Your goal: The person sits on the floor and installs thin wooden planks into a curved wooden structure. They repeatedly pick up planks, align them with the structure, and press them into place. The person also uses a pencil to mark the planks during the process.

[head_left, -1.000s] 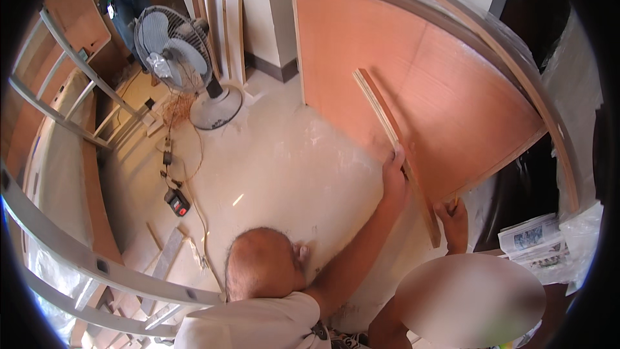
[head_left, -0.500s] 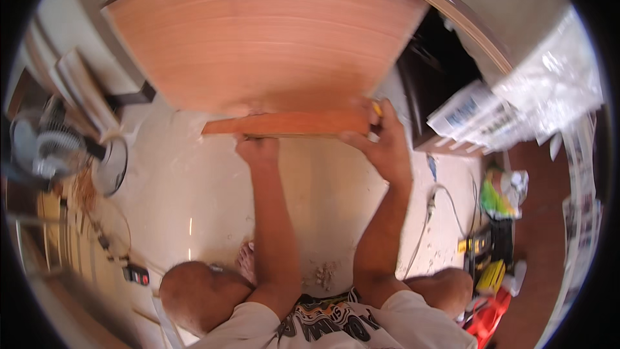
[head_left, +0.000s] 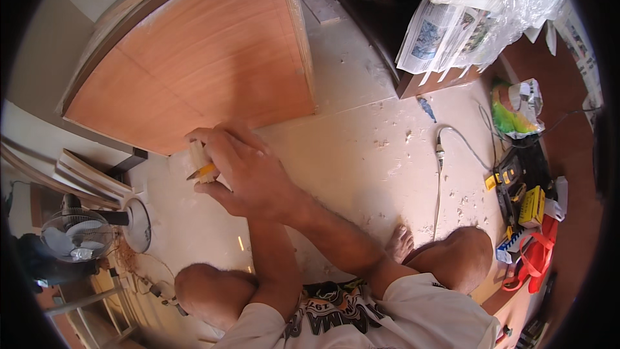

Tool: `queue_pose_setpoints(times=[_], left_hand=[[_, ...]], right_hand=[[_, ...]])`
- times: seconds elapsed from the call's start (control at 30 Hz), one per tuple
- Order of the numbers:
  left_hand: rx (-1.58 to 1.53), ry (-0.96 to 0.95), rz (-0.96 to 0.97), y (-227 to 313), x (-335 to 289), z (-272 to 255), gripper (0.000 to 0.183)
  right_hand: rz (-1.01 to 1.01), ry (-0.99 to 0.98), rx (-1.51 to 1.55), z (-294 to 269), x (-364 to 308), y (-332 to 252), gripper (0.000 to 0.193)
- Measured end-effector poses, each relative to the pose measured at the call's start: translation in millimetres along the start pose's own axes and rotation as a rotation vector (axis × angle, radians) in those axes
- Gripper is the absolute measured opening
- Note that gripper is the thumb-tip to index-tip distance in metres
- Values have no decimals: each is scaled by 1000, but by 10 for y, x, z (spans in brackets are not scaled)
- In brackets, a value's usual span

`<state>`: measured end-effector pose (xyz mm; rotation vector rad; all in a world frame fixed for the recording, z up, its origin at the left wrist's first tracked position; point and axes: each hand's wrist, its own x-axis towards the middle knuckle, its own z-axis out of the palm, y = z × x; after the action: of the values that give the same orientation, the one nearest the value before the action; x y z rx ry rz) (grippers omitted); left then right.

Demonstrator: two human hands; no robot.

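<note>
My right hand (head_left: 248, 171) reaches across to the left, in front of the panel's lower edge. Between its thumb and fingers is a yellow pencil (head_left: 205, 171), its dark tip toward the left. Beside the pencil, at the same fingers, shows the pale end of a wooden strip (head_left: 197, 154); the rest of the strip is hidden. My left forearm (head_left: 276, 258) runs up behind the right one, and my left hand is covered by it. A large orange-brown wooden panel (head_left: 194, 52) with a curved dark edge stands just beyond my hands.
A fan (head_left: 77, 236) stands at the left by leaning boards (head_left: 90, 178). On the right are a dark cabinet (head_left: 403, 84) with newspaper (head_left: 439, 35), a cable (head_left: 439, 174), a colourful bag (head_left: 518, 108), a yellow box (head_left: 532, 207) and a red bag (head_left: 537, 255). Shavings dot the floor (head_left: 336, 174).
The view has turned to the right. My right hand has crossed leftward over the left arm with the pencil. The wooden strip, seen lengthwise before between both hands, now shows only its end.
</note>
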<state>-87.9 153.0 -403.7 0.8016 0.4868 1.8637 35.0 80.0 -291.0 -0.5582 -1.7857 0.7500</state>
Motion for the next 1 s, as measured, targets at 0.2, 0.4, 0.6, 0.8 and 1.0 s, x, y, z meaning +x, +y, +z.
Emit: queue_pose_setpoints(times=[0.2, 0.4, 0.6, 0.8, 1.0], left_hand=[[-122, -327, -236, 7, 185, 412, 25], [1, -366, -320, 66, 320, 584, 22], [556, -174, -337, -12, 519, 495, 17], [1065, -244, -462, -280, 303, 840, 27], [993, -650, -448, -414, 353, 753, 43]], right_hand=[[21, 157, 190, -540, 207, 151, 58], [117, 227, 421, -745, 217, 478, 59], [112, 398, 370, -1066, 191, 748, 58], [51, 550, 575, -1401, 190, 1048, 46], [218, 574, 559, -1464, 89, 1264, 35]])
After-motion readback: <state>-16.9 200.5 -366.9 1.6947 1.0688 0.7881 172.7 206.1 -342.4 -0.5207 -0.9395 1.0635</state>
